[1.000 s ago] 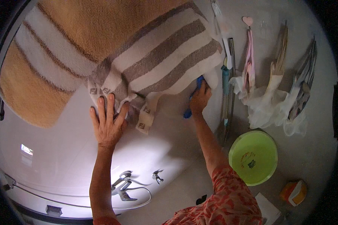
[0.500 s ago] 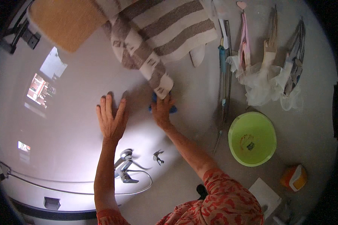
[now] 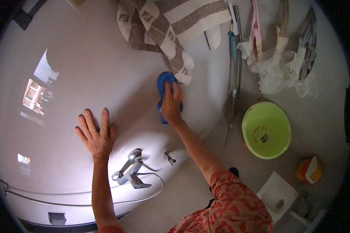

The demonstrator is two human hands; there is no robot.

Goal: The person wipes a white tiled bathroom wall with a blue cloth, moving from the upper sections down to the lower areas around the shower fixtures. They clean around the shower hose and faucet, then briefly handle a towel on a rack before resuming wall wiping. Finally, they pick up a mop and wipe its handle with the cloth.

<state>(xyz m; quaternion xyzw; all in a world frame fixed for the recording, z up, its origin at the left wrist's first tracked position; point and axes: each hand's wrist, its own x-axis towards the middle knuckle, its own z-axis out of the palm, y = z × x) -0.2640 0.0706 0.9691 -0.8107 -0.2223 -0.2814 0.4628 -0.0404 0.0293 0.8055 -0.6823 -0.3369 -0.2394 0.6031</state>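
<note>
The left hand (image 3: 97, 136) lies flat on the glossy white bathtub wall (image 3: 66, 77), its grip spread wide and holding nothing, with bare wall open to its left and above. Just below it sits the chrome tap (image 3: 130, 171). The right hand (image 3: 171, 105) presses a blue cloth (image 3: 164, 83) against the wall, fingers laid over it, close under the hanging striped towel's (image 3: 171, 35) lower edge. Farther right stands a green basin (image 3: 266, 130).
</note>
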